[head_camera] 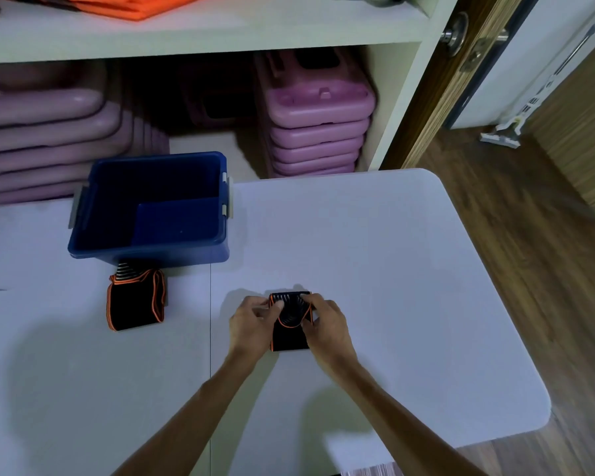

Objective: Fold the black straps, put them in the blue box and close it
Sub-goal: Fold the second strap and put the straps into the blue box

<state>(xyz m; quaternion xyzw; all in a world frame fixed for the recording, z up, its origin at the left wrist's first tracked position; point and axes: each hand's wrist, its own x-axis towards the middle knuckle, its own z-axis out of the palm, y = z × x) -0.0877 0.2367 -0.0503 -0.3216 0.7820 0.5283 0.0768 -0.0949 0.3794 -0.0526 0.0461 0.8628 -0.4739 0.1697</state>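
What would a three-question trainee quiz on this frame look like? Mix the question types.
1. True or false: the blue box already holds a strap.
2. What do the left hand and right hand grip? A) the held strap B) the box C) nothing
3. Where does the folded strap lie?

Key:
1. False, it appears empty.
2. A, one hand on each side.
3. On the white table, just in front of the box, to the left of the hands.

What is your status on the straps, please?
Both hands gripping black strap, mid-fold. Second strap folded beside blue box. Box open, empty.
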